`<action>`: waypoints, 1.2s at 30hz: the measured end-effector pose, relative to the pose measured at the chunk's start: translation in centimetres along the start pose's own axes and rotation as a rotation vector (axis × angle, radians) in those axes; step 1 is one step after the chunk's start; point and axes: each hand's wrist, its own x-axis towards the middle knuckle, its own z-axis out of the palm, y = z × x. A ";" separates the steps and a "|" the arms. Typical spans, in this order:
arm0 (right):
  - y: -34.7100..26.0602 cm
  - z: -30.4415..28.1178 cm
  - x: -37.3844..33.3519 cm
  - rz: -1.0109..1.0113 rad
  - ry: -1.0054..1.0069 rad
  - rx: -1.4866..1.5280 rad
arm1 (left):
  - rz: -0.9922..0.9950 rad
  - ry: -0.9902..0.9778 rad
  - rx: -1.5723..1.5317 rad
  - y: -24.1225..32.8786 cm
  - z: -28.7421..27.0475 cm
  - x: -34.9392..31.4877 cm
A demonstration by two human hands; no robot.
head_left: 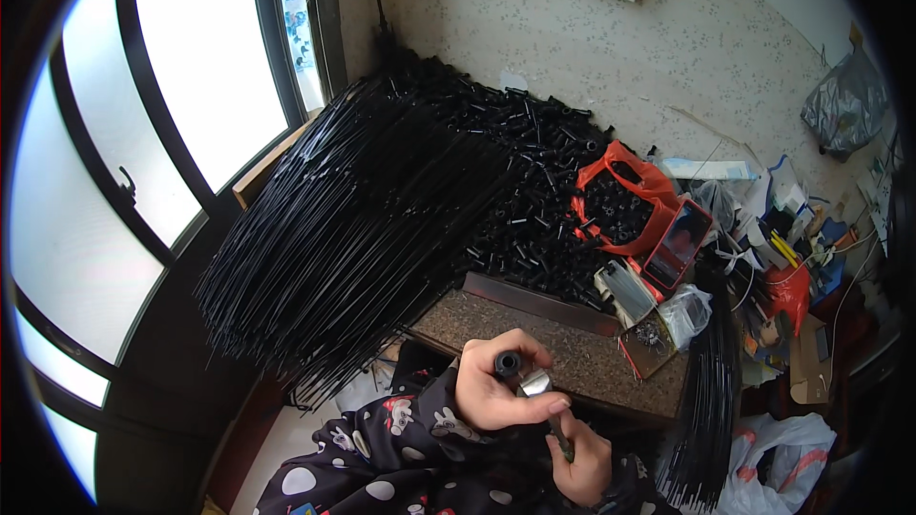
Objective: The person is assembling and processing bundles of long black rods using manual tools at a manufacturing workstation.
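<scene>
Left hand curled beside right hand

Ahead-right of the fingers sits a red-cased rectangular smartphone; farther right hangs a grey plastic bag; far left, a dark-framed white-paned window.

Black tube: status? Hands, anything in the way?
Left hand gripping black tube. Right hand gripping metal-ended tool, metal beside tube. Black parts heaped beyond ledge.

No text or number can be read — the phone screen is too small. Red marks on the white plastic bag — crumpled — are illegible.
</scene>
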 end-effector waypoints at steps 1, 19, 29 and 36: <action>0.0 0.1 0.0 0.001 -0.005 0.001 | -0.002 -0.006 -0.001 0.0 0.0 -0.1; 11.2 1.6 3.2 0.297 -0.090 -0.407 | 0.036 0.048 -0.051 -1.5 -1.6 -0.9; 15.8 2.8 1.3 0.193 0.017 -0.708 | 0.151 -0.007 -0.166 0.9 -1.9 0.5; 6.9 -0.9 0.2 -0.044 -0.277 0.483 | 0.332 0.086 -0.818 4.3 -4.8 4.5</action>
